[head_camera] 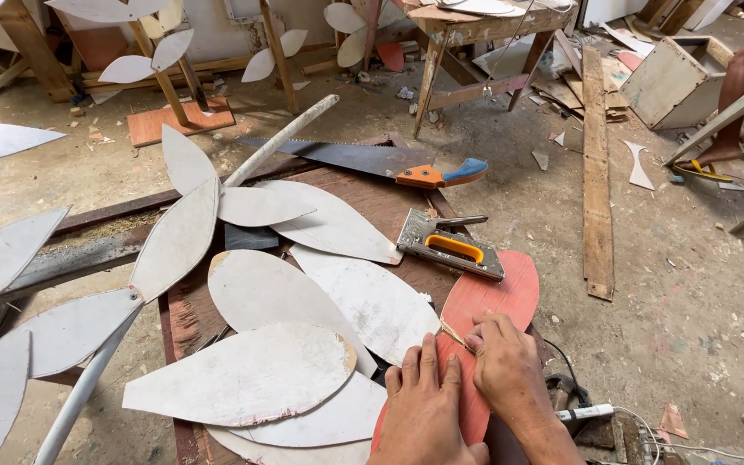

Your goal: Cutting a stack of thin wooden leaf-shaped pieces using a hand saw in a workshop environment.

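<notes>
My left hand (424,400) lies flat on a red leaf-shaped board (497,293) at the near edge of the wooden workbench (389,202). My right hand (505,366) presses on the same board beside it, fingertips pinching a small pale sliver at the board's edge. Several white leaf-shaped boards (251,375) overlap to the left of my hands. A metal staple gun with an orange grip (451,245) rests on the far end of the red board.
A hand saw with an orange and blue handle (372,161) lies at the bench's far side. White leaf panels on a pale rod (178,232) reach in from the left. Planks, a wooden box (673,77) and a person's leg by a chair (734,95) occupy the dusty floor at right.
</notes>
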